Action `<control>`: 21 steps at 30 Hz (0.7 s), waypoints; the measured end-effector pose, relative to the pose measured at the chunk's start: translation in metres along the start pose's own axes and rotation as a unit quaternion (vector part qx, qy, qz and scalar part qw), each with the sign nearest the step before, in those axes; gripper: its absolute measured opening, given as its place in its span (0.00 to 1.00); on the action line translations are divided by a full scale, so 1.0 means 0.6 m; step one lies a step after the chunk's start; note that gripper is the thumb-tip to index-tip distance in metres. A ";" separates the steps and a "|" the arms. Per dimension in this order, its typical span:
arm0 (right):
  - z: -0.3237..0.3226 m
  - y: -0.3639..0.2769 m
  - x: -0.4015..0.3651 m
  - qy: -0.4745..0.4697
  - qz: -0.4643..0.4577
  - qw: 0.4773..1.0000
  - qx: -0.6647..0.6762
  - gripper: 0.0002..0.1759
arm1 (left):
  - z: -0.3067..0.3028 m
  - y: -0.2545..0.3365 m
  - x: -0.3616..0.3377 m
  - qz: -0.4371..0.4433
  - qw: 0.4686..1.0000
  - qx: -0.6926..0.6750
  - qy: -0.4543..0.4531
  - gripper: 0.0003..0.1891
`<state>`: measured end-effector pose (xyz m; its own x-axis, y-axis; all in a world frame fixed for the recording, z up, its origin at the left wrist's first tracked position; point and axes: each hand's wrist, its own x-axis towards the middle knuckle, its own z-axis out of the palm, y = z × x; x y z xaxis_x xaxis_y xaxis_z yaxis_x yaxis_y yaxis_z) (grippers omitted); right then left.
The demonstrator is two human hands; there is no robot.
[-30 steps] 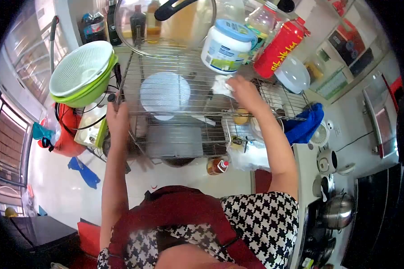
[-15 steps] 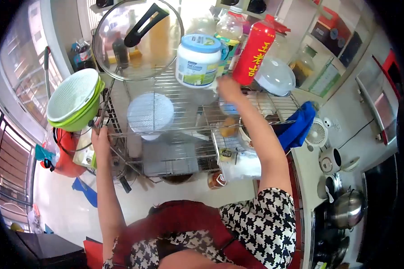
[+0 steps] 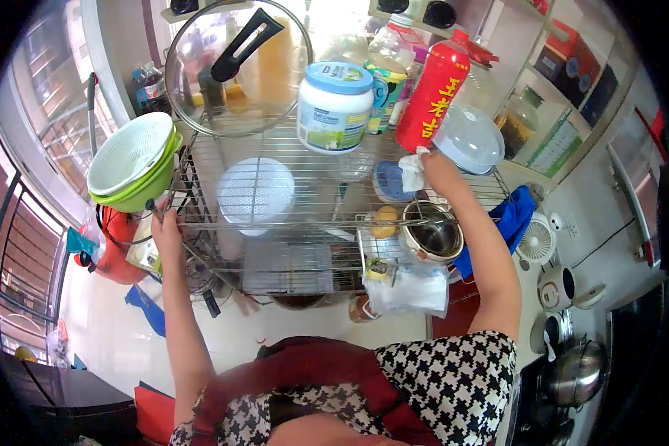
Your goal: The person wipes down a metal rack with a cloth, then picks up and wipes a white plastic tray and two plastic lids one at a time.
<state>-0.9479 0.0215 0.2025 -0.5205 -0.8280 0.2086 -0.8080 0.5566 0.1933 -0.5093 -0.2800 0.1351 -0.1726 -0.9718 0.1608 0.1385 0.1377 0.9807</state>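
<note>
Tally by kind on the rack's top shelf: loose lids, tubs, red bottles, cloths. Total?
Loose lids: 2, glass lid, clear dome cover
Tubs: 1, white tub
Red bottles: 1, red bottle
Cloths: 1, white cloth in right hand
Total on rack: 5

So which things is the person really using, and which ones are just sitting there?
In use:
white cloth, bunched in the right hand
wire rack, held at its corner by the left hand

Just sitting there:
glass lid
white tub
red bottle
stacked colanders
steel bowl
blue cloth
</note>
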 end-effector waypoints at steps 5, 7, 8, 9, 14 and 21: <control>-0.029 0.010 -0.030 -0.089 0.039 0.994 -0.058 0.09 | 0.002 -0.001 -0.005 0.005 1.000 0.022 0.018 0.19; -0.056 -0.028 -0.042 0.005 0.015 0.999 -0.043 0.11 | -0.007 -0.022 0.009 0.030 0.999 0.013 0.015 0.19; -0.056 -0.048 -0.040 0.040 -0.004 0.999 -0.018 0.12 | -0.007 -0.022 0.010 0.033 0.999 -0.002 -0.001 0.18; -0.054 -0.069 -0.037 0.076 -0.020 0.997 0.008 0.13 | -0.006 -0.025 0.012 0.034 0.999 0.003 0.015 0.18; 0.019 -0.057 -0.019 0.107 -0.108 0.968 0.198 0.13 | -0.019 -0.045 0.031 0.025 1.000 -0.016 0.008 0.17; 0.019 0.072 -0.076 0.085 -0.006 0.991 0.101 0.11 | -0.013 -0.039 0.022 0.023 0.999 -0.010 0.029 0.18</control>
<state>-0.9621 0.0826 0.1901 -0.4706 -0.8014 0.3691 -0.8615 0.5077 0.0041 -0.5072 -0.2974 0.1134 -0.1092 -0.9740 0.1983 0.1645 0.1790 0.9700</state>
